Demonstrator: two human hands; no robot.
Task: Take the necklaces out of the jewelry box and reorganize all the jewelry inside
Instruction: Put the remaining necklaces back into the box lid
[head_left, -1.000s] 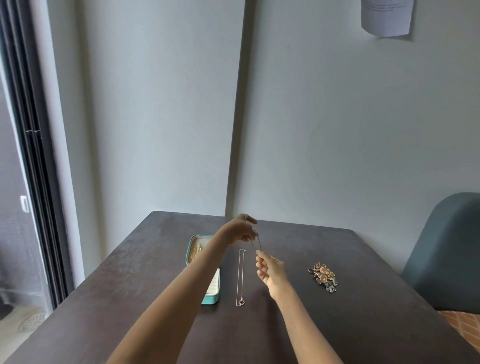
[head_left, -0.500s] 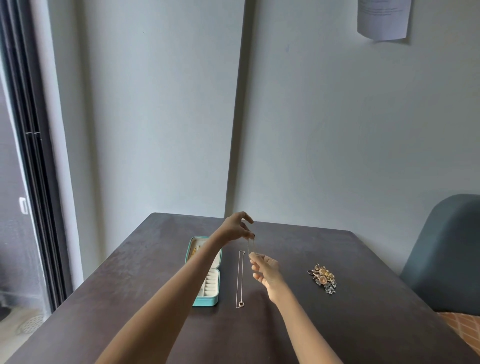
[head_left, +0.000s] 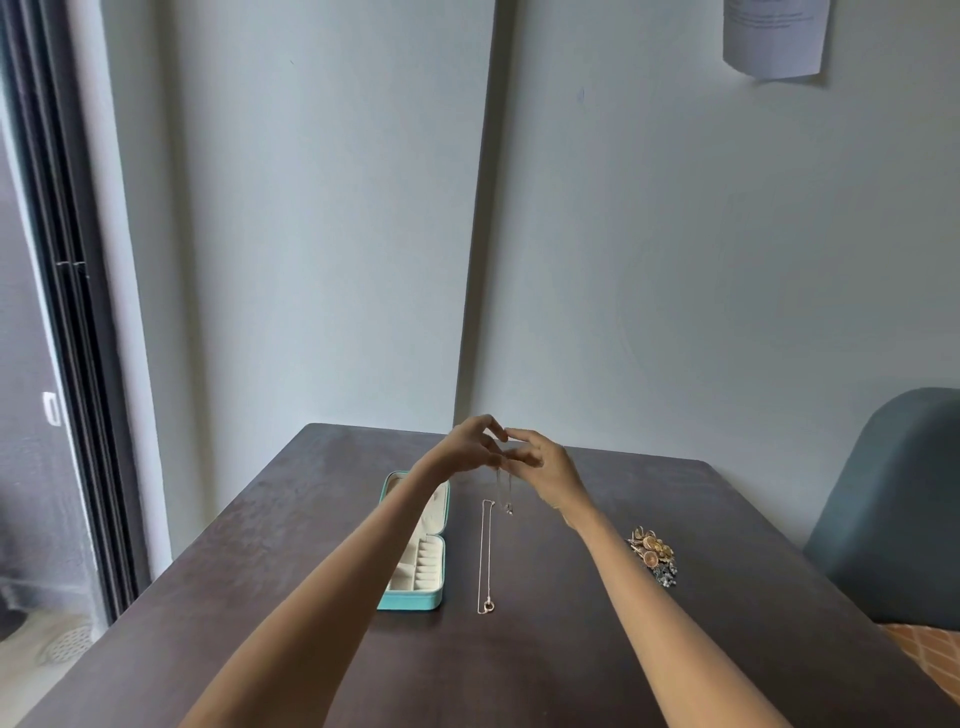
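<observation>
Thin necklace (head_left: 504, 493) dangles doubled, small pendant lowest, pinched by fingers (head_left: 497, 457).

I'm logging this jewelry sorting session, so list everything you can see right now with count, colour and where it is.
jewelry box: one, teal with cream lining, open, left of centre on the table
laid-out necklace: one, thin pale chain, stretched straight just right of the box
held necklace: one, thin chain, hanging from both hands
jewelry pile: one heap, gold and grey, right side of the table
table: one, dark brown
chair: one, blue-grey, far right
paper sheet: one, white, upper right wall
left hand: pinching the chain
right hand: pinching the chain
</observation>
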